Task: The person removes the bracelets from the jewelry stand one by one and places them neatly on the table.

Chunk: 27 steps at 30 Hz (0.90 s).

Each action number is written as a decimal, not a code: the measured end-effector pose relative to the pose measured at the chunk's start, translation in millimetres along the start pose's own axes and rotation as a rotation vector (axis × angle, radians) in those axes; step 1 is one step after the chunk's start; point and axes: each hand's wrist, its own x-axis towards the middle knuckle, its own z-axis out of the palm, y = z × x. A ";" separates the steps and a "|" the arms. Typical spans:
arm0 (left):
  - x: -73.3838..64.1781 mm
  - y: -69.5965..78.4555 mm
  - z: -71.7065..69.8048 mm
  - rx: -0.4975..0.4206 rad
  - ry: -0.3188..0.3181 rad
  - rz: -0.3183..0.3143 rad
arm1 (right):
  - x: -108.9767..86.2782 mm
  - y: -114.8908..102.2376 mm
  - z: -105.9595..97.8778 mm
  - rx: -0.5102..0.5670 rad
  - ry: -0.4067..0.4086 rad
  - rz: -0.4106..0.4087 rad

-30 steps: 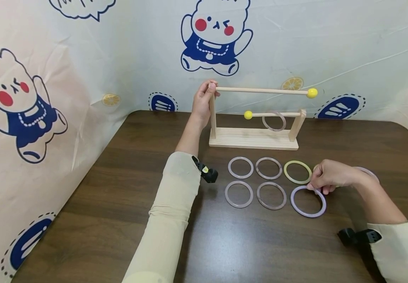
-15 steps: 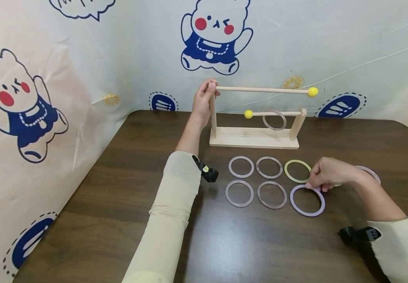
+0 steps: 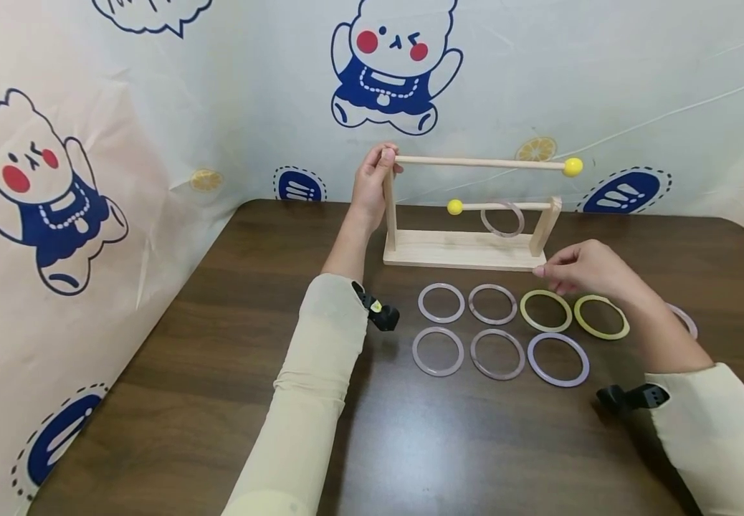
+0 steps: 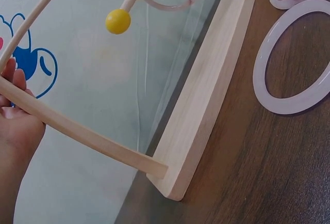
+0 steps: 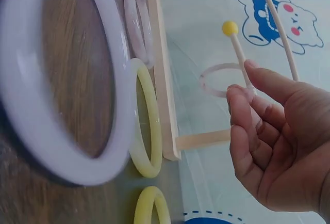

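Observation:
My left hand (image 3: pixel 370 183) grips the top of the tall left post of a wooden stand (image 3: pixel 462 249); the left wrist view shows fingers behind the post (image 4: pixel 93 139). A pale translucent bangle (image 3: pixel 506 235) hangs on the stand's lower rod. My right hand (image 3: pixel 591 269) is over the table by the stand's front right corner, fingers loosely bent and nothing between them. Just below it lie two yellow bangles, one left (image 3: pixel 549 330) and one right (image 3: pixel 607 337). A lavender bangle (image 3: pixel 562 385) lies flat in front of them, large in the right wrist view.
Several pale bangles (image 3: pixel 441 287) lie in two rows on the brown table (image 3: pixel 475 444). Another bangle (image 3: pixel 688 322) is partly behind my right forearm. The stand's upper rod ends in a yellow ball (image 3: pixel 573 167). A printed cloth (image 3: pixel 269 86) hangs behind.
My right hand has let go of the lavender bangle, which now lies on the table, and has moved up towards the stand. My left hand has stayed on the post.

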 end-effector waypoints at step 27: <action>2.3 0.1 0.6 -0.042 0.013 -0.026 | 18.9 4.6 -9.2 0.260 0.139 0.023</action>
